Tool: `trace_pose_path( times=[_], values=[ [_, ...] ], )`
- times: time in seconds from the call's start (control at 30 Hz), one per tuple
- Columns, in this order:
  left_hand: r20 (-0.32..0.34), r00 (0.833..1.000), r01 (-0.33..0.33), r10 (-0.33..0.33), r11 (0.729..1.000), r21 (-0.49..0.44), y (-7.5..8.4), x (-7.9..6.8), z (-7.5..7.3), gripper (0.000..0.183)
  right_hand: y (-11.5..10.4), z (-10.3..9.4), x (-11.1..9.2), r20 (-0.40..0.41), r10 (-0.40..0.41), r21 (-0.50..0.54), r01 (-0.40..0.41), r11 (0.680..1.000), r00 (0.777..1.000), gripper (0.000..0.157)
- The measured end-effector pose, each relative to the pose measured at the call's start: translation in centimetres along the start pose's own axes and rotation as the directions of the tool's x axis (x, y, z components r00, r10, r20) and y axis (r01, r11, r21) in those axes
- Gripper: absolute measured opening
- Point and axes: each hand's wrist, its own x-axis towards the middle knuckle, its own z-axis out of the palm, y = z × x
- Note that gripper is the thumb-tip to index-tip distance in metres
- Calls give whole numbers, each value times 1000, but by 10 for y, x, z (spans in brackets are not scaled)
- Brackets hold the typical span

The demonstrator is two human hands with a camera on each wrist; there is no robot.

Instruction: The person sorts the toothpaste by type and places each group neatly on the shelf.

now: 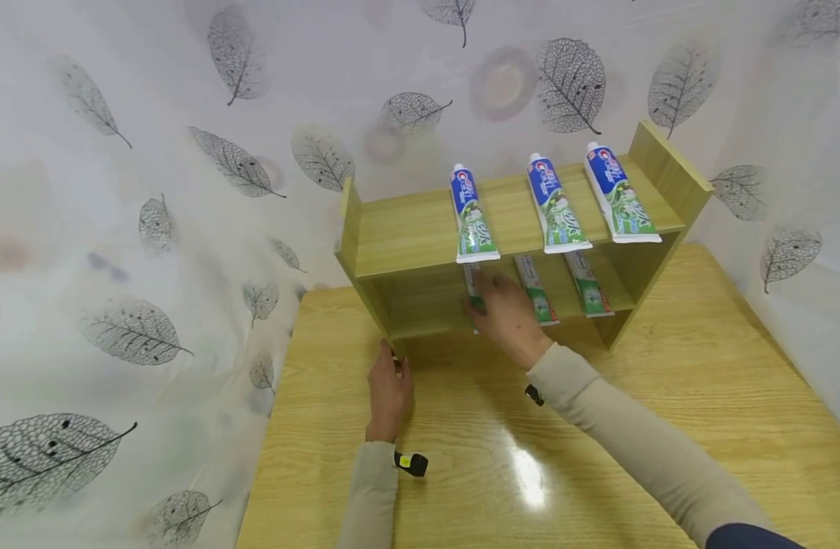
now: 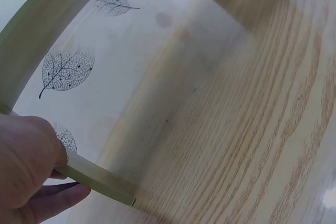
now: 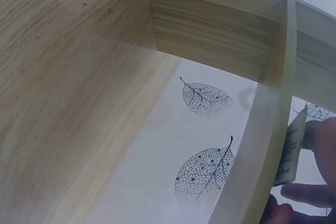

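Note:
A two-tier wooden shelf (image 1: 420, 229) stands on the table. My left hand (image 1: 390, 393) grips the lower front edge of its left side panel (image 2: 100, 179), thumb and fingers on either side in the left wrist view. My right hand (image 1: 509, 316) reaches into the lower tier and holds the leftmost toothpaste tube (image 3: 292, 148) there, partly hidden behind the hand from above. Two more green-and-white toothpaste tubes, a middle one (image 1: 536, 290) and a right one (image 1: 588, 284), lie to its right on that tier.
On the top tier lie three blue-and-green toothpaste tubes: left (image 1: 473, 217), middle (image 1: 555, 204) and right (image 1: 620, 194), crimped ends forward. A leaf-patterned wall covering (image 1: 241, 229) rises behind and left of the wooden table (image 1: 461, 473).

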Motion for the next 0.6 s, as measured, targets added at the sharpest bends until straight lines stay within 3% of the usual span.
trace_pose_path(
  times=[0.07,0.13,0.2,0.33,0.4,0.5,0.6],
  values=[
    [8,1000,14,-14,1000,6,-15,-3,11,36,1,-2,-3,0,10,3,-10,1000,1000,50],
    [14,1000,10,-10,1000,9,-16,-6,12,40,2,-5,-8,-4,8,-13,-8,1000,1000,49],
    [24,1000,13,-13,1000,-10,-7,-8,7,42,2,-10,-13,-17,-3,-48,2,999,1000,46],
    [36,999,1,0,1000,-23,33,-3,-21,37,3,-19,-23,-81,-29,-101,21,995,996,43],
    [49,999,12,-13,1000,13,54,1,-34,32,4,-24,-28,-128,-48,-114,33,993,991,42],
    [111,989,93,-99,994,62,86,4,-54,35,8,-30,-37,-201,-109,-139,82,987,974,40],
    [148,969,182,-198,977,111,106,1,-64,36,12,-33,-45,-253,-165,-164,126,978,953,39]
  ],
)
